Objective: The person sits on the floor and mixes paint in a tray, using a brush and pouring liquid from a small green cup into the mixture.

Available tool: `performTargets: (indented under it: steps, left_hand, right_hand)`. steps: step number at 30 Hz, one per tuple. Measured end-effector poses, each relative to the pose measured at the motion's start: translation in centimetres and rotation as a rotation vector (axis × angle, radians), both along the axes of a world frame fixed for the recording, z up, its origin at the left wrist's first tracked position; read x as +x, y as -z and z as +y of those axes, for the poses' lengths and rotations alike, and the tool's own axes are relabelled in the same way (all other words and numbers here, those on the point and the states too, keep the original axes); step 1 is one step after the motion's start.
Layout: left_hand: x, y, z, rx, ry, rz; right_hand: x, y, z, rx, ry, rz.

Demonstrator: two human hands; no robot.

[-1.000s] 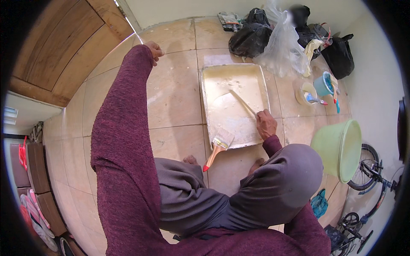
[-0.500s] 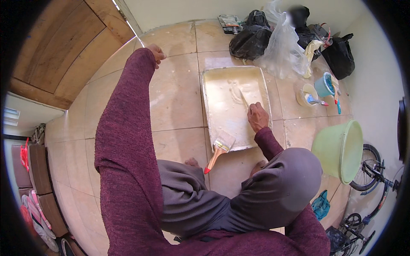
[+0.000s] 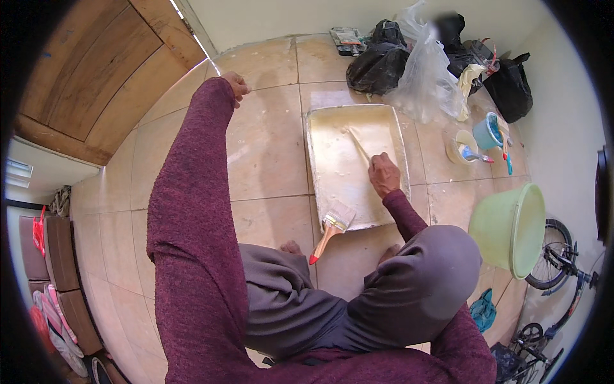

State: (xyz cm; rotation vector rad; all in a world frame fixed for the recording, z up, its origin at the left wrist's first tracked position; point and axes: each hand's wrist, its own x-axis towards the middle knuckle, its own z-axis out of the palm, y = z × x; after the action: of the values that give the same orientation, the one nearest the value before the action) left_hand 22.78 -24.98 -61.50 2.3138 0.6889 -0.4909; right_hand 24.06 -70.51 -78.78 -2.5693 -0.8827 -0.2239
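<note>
A shallow white rectangular tray [image 3: 310, 160] lies on the tiled floor in front of me, with a cream-coloured liquid in it. My right hand [image 3: 385, 175] grips a thin pale stick [image 3: 360, 144] over the tray, its far end down at the liquid. Across the near edge of the tray rests a paintbrush [image 3: 329, 234], bristles inward, its wooden handle with a red tip pointing toward me. Farther left, my left arm stretches forward and my left hand [image 3: 237, 88] hangs with loosely curled fingers, near the wooden door. Nothing shows in it.
Black bags [image 3: 379, 66] and a clear plastic bag [image 3: 427, 83] stand by the far wall. To the right are a cream tub [image 3: 458, 151] with a brush, a blue cup [image 3: 484, 132], a pale green basin [image 3: 501, 228] and a bicycle [image 3: 555, 256]. A wooden door [image 3: 96, 70] is at far left.
The stick's far end has shifted left and away from me through the liquid. The marks in the liquid look smoother. My left hand has hardly moved.
</note>
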Motion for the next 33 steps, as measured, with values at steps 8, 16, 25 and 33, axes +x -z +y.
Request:
performTargets:
  steps: [8, 16, 25, 33]
  left_hand:
    - [-0.3, 0.0, -0.1, 0.028, -0.011, 0.032]
    - [-0.2, -0.4, -0.5, 0.012, -0.002, 0.022]
    - [-0.2, -0.3, -0.6, 0.004, -0.036, 0.028]
    - [-0.2, 0.2, -0.1, -0.009, -0.014, 0.032]
  right_hand:
    - [0.4, 0.1, 0.8, -0.031, 0.053, 0.048]
    - [0.5, 0.4, 1.3, -0.011, 0.02, 0.041]
    - [0.1, 0.1, 1.7, -0.004, -0.024, 0.073]
    - [0.4, 0.0, 1.3, -0.038, 0.041, 0.067]
